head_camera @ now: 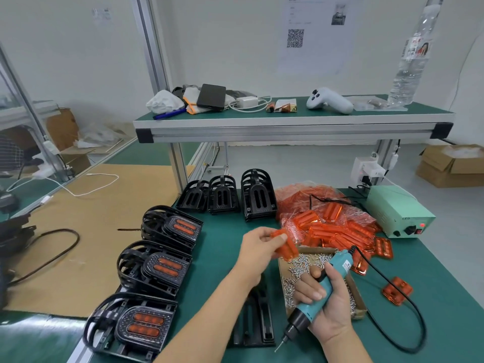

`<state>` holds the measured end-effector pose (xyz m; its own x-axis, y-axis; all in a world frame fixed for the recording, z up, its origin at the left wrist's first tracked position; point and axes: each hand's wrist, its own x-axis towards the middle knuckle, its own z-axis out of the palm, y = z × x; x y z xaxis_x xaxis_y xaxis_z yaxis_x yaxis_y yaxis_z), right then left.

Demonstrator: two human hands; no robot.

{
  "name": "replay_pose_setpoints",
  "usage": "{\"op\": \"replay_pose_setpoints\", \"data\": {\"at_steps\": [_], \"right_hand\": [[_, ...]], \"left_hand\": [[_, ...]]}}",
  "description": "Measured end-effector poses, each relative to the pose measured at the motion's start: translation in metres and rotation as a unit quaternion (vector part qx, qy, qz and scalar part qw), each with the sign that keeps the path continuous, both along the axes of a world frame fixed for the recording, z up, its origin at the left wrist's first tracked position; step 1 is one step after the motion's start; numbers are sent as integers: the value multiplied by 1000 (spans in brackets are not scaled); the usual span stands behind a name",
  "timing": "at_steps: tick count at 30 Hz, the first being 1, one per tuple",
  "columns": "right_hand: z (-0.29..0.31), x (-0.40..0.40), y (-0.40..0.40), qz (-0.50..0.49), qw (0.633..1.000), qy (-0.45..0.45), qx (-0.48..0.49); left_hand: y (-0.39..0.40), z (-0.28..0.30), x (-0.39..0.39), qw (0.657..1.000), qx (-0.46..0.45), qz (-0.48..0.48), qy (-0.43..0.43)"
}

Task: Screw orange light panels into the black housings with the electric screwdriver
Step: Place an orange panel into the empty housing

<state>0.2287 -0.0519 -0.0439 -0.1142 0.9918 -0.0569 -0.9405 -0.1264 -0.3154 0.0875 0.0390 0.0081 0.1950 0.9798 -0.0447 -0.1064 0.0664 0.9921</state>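
My left hand [258,244] pinches an orange light panel [286,244] above the green table, just left of the heap of orange panels [332,226]. My right hand [327,297] grips the teal electric screwdriver [318,294], bit pointing down and to the left. Under my left forearm lies a black housing [258,323], partly hidden. Three stacks of housings with orange panels fitted [171,226] [159,265] [136,320] line the table's left edge. Empty black housings [258,195] stand stacked at the back.
A cardboard tray of small screws [301,268] sits under the screwdriver. Its black cable [408,310] loops over the mat to a pale green power box [398,210]. A loose orange panel [396,289] lies at the right. An aluminium shelf [288,124] spans above.
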Motion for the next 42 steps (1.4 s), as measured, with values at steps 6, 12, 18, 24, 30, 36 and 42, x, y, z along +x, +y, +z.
{"op": "replay_pose_setpoints", "data": {"at_steps": [6, 12, 18, 24, 30, 36, 42], "right_hand": [[0, 0, 0, 11, 1000, 2, 4], [0, 0, 1, 16, 1000, -9, 10], [2, 0, -1, 17, 1000, -7, 7], [3, 0, -2, 20, 1000, -9, 5], [3, -1, 0, 1, 1000, -11, -24], [3, -3, 1, -5, 999, -9, -30], [3, -2, 1, -1, 1000, -7, -28]], "left_hand": [[-42, 7, -71, 980, 129, 58, 141], [-101, -40, -116, 847, 366, 23, 384], [-114, -85, -112, 792, 462, 48, 396], [-117, -93, -106, 776, 458, 51, 430], [-123, -88, -117, 771, 448, -7, 452], [-127, -89, -121, 780, 452, 0, 432], [-125, -91, -120, 795, 448, -11, 409]]}}
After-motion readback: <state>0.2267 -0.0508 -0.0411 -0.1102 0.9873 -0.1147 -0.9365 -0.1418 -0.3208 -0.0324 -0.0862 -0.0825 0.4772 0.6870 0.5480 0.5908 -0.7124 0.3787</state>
